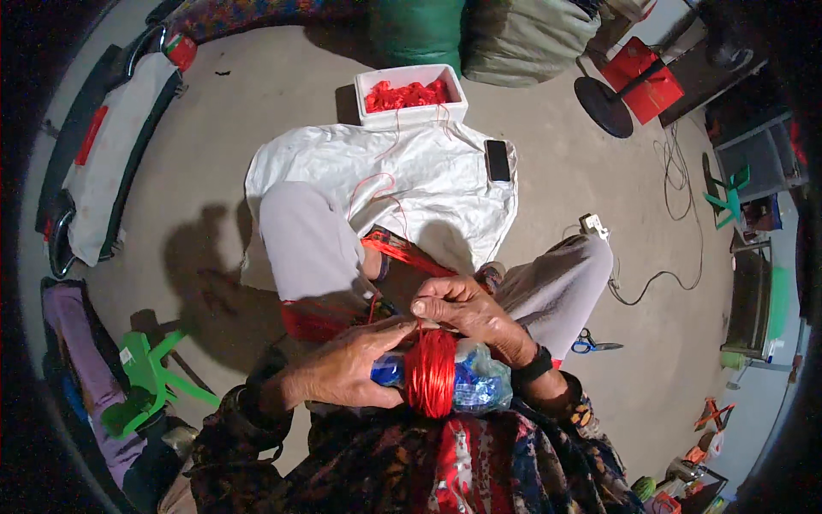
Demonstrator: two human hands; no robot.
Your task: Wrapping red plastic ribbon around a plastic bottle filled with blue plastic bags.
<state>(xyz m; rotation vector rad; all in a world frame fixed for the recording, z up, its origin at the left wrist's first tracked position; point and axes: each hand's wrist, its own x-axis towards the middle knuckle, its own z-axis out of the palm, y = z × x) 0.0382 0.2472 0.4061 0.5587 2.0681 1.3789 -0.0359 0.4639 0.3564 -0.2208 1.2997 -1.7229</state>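
Across my lap lies a clear plastic bottle (486, 384) with blue inside or on it. A thick band of red cord (430, 375) is wound round its middle. My left hand (342, 364) is closed round the bottle's left end, thumb and fingers on either side. Just above the winding, my right hand (467, 310) is closed in a pinch, fingertips at the red strands; the exact strand is hard to see. More red strands (409, 254) stretch between my legs. Beyond them, a white foam box (413, 115) holds a heap of red cord (402, 96).
A white sheet (334, 154) covers the floor ahead, with a phone (497, 161) on its right edge. Blue-handled scissors (591, 343) lie right of my knee, near a power strip (593, 226) and cable. A green stool (150, 377) stands left; full sacks (419, 34) stand behind the box.
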